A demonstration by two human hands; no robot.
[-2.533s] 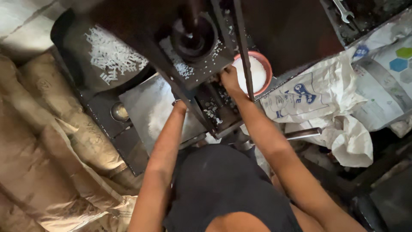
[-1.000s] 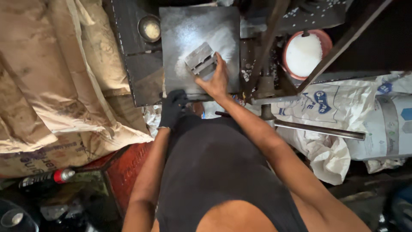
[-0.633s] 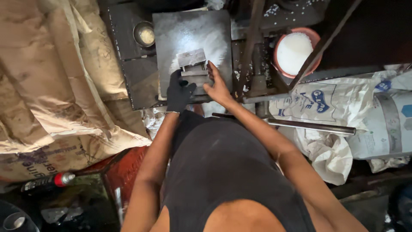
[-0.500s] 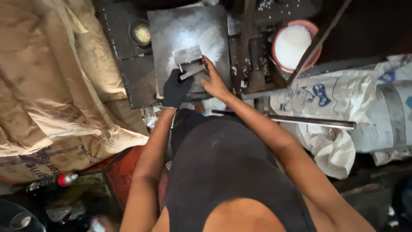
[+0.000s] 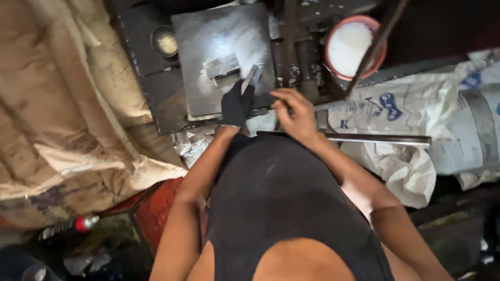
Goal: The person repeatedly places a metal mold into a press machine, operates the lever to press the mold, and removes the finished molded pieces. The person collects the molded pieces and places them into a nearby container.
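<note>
Across left side of frame: slumped tan sacks [image 5: 67, 104], biggest thing in view. Right side: white printed bags [image 5: 411, 109], crumpled, w/ a long steel rod [image 5: 364, 139] lying across them, just below the hands. Top centre: dark machine bed w/ a grey steel plate [image 5: 208, 31] on it, dusted w/ white powder. Upper right of plate: red-rimmed bowl [image 5: 341, 70] full of white powder, thin bar crossing over it. Left of plate: small round cup [image 5: 165, 41] sunk in the bed.

Left hand [image 5: 237, 104], black glove, is at plate's lower edge, fingers closed round a small flat metal piece [image 5: 252, 78] that is tilted up, top end over the plate. Right hand [image 5: 294, 112], bare, is centre frame just right of the glove, apart from it; fingers curled in, tips close together. Can't tell if it has anything pinched. A 2nd piece, a short metal block [image 5: 221, 66], lies flat on the powdered plate just up-left of the held one, not touching it.

Step in hand, as I read it: glove hand working the metal piece at plate edge, bare hand close by. Next move prob. calls for a firm pinch on the thin piece and for keeping it square to the block, w/o smearing the powder.
</note>
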